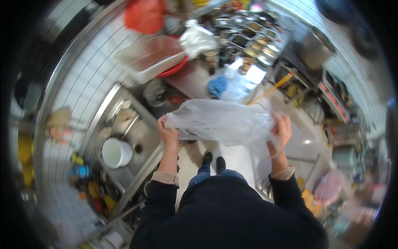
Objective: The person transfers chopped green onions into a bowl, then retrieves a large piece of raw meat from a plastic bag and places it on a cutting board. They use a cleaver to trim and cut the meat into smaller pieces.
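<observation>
A translucent plastic bag (220,121) stretches sideways between my two hands, in front of my body and above the floor. My left hand (168,130) grips its gathered left end, close to the sink's edge. At the other end, my right hand (281,129) has hold of the bag, with a loose loop of plastic hanging below the fingers. The bag sags slightly in the middle. Whether anything lies inside it cannot be made out.
To the left is a stainless steel sink (147,132) with a white bucket (116,153) in it. A white plastic basket (152,59) leans in a red basin (175,67). Ahead, a steel counter (241,82) bears a blue cloth (217,87) and several containers. A large pot (315,49) stands right.
</observation>
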A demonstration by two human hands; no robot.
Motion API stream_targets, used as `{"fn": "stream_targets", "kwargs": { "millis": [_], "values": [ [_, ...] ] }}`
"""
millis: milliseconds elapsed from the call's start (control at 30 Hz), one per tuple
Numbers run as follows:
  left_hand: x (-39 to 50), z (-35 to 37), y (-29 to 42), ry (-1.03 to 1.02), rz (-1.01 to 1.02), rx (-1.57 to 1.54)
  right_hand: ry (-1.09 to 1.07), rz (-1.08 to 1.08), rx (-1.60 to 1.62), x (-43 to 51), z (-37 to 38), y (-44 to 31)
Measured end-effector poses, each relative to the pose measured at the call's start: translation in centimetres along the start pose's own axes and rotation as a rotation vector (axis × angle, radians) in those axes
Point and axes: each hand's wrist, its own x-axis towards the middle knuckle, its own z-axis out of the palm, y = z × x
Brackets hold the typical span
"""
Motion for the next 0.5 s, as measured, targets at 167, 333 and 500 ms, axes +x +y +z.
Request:
{"fn": "stream_targets", "kwargs": {
  "millis": [167,333,500],
  "values": [
    [-7.1,-10.0,4.4,0.082,0.716,0.474,-0.103,0.005,0.388,2.1,12.7,-3.6],
    [-16.0,-12.3,4.3,-0.324,0.192,-0.084,-0.585,-0.419,0.8,-5.2,20.9,-17.8],
    [-16.3,-17.3,0.5,0.226,0.21,-0.549,-1.322,-0.343,1.176,-9.6,20.8,-27.5]
  ]
}}
